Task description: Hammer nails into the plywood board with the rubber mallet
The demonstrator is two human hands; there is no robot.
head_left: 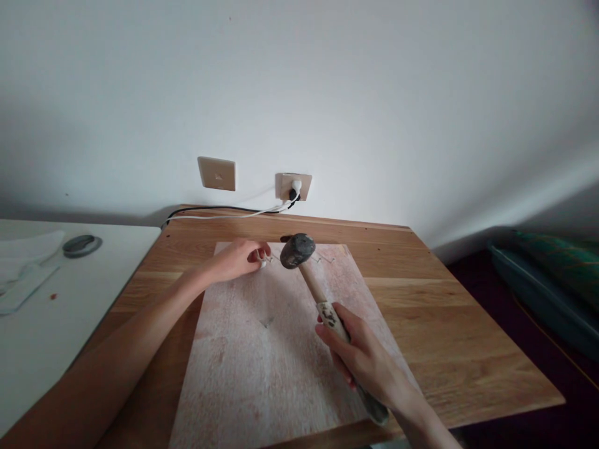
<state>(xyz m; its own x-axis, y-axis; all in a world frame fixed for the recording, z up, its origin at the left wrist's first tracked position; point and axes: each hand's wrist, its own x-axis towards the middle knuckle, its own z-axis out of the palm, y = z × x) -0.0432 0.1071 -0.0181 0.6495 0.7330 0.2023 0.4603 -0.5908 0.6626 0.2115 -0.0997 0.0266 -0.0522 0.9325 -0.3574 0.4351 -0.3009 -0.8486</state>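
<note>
My right hand point(358, 349) is wrapped around the handle of a mallet point(314, 284), which has a dark, rounded head and a pale wooden shaft. The head hangs tilted over the far part of a whitish, pink-stained board point(234, 362). At the board's far left, my left hand point(243, 257) has its fingers pinched around a small, thin nail point(270, 258); a small white bit shows at the fingertips. Right of the mallet head, thin nails point(332, 259) stick up from the board. Another small, thin piece point(266, 322) is nearer the board's middle.
Beneath the board is a brown wooden table point(449, 324). Cables point(224, 215) run along its back to a wall socket point(302, 186), beside a wall plate point(216, 173). A white table point(32, 362) at left carries a grey round object point(82, 246). Dark green cushions point(552, 280) lie right.
</note>
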